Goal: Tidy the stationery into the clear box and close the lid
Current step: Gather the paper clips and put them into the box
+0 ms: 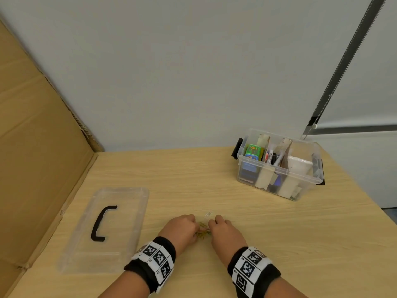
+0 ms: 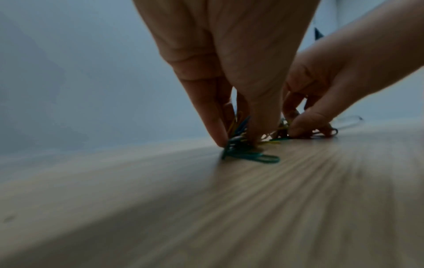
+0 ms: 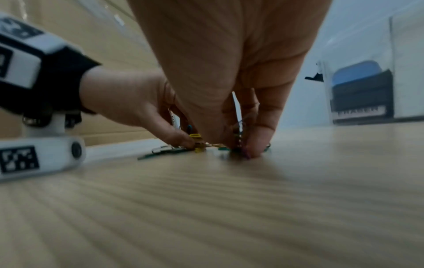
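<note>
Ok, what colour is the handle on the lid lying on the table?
Black, a curved handle on the clear lid; the head view shows it best.

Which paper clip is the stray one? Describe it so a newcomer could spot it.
Start at the wooden table and find the two hands working at its near edge, the left hand and right hand. Between them lies a heap of coloured paper clips. The stray clip lies alone just beyond that heap, untouched, and is pale and clear-looking rather than coloured.

Left hand (image 1: 180,230) and right hand (image 1: 223,231) sit low, side by side, wrists angled inward. Both hands' fingertips (image 2: 218,134) point down and pinch together, nearly meeting.
</note>
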`<state>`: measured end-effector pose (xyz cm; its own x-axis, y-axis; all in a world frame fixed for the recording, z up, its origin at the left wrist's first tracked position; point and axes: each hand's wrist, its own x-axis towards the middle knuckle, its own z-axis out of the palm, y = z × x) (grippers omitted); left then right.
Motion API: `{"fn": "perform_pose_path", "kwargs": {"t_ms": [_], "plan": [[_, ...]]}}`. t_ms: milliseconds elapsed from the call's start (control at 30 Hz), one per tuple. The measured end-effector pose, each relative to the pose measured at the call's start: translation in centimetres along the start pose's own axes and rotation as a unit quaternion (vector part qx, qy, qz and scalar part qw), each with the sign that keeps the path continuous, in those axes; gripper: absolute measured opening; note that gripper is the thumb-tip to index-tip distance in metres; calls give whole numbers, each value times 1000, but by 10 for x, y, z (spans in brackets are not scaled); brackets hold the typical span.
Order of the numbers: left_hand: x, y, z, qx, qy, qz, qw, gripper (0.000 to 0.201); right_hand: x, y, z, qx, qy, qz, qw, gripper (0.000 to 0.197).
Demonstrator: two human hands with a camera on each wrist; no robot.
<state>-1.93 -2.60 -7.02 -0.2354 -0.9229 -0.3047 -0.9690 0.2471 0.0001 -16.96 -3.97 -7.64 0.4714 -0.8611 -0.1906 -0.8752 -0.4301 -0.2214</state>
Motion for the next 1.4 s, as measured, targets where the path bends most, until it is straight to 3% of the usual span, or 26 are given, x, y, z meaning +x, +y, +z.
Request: {"fn": "perform_pose_path", "kwargs": {"t_ms": [133,300,400,500,600,767,1000,1100,1233,1400], "plan": [[2,8,2,26,7,-8,1000,31,1,10,-2,-15,7,-18,1000,36],[4,2,-2,-91,55,-53,993,33,5,32,-10,160,2,37,986,29],[-2,2,-10,-184,101,-76,975,24,-2,50,-23,327,-8,78,942,27],[-7,5,-18,-292,190,-73,935,15,-12,67,-43,470,4,92,878,19],[-7,13,-31,-353,232,-77,903,15,-19,87,-69,567,34,95,817,20],[4,27,-50,-387,269,-70,879,14,-31,127,-130,607,130,79,780,20],[15,42,-57,-397,271,-79,873,15,-13,205,-182,449,271,134,841,19],[14,47,-54,-419,266,-92,864,17,8,223,-183,300,285,151,897,18],[12,51,-50,-427,256,-102,861,19,40,233,-176,122,182,179,959,22],[9,55,-49,-412,257,-102,868,36,68,229,-179,0,6,194,981,26]]}}
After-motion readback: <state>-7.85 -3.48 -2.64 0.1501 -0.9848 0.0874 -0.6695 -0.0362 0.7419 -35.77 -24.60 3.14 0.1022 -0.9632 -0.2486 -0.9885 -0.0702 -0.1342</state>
